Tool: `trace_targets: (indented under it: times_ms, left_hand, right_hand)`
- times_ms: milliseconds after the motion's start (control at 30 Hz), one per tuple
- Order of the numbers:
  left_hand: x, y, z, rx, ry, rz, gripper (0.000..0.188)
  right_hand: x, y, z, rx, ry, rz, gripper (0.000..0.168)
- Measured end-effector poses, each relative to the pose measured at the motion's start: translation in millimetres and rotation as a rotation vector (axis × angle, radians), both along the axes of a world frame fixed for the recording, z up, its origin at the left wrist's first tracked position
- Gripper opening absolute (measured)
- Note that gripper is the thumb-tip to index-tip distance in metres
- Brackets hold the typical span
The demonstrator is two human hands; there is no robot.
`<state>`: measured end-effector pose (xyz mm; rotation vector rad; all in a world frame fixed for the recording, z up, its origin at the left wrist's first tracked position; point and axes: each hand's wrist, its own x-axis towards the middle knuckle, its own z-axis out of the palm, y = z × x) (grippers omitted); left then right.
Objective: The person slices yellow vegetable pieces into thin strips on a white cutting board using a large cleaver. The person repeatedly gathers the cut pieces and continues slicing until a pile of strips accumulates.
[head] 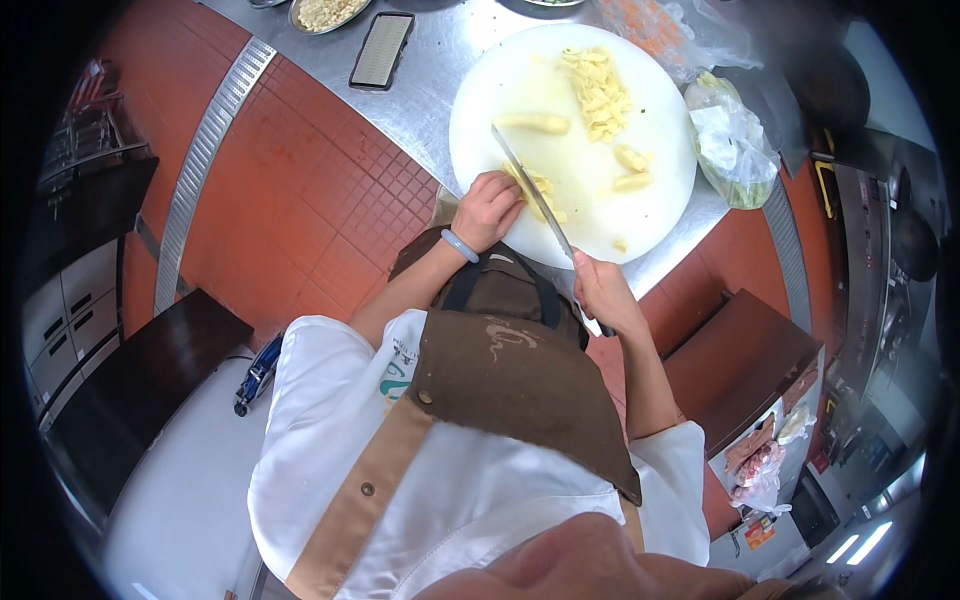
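A knife (551, 217) is in my right hand (606, 289), gripped by its handle, with the blade slanting up and left across the near side of a round white cutting board (517, 75). My left hand (489, 210), a pale bangle on its wrist, curls its fingers against pale yellow vegetable slices (553, 196) beside the blade. The blade covers part of these slices. Beyond the knife lies a long peeled piece (534, 124) of the same vegetable. A heap of cut slices (598, 94) rests at the far side, and smaller chunks (634, 181) are on the right.
The board lies on a stainless steel table (315, 64). A knife sharpening stone (382, 51) in a dark holder and a bowl of pale chopped pieces (326, 13) are at the back left. Plastic bags of vegetables (731, 142) stand along the board's right edge.
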<state>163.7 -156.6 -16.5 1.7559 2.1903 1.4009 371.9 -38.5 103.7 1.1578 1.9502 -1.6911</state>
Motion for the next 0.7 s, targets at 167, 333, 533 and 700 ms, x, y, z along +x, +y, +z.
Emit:
trace_targets:
  times_ms: [167, 333, 533, 700]
  left_hand:
    - [1, 0, 1, 0.001, -0.009, 0.008, 0.027]
    - [0, 0, 1, -0.009, -0.01, 0.007, 0.026]
    - [1, 0, 2, -0.013, -0.007, 0.013, 0.025]
    - [1, 0, 3, -0.012, -0.008, 0.007, 0.024]
  right_hand:
    - [0, -3, 2, 0.062, 0.06, 0.036, 0.05]
    - [-5, 1, 9, 0.052, 0.022, 0.083, 0.049]
    - [-8, 6, 8, -0.013, -0.126, 0.122, 0.049]
    - [-17, -3, -14, 0.202, 0.088, 0.154, 0.054]
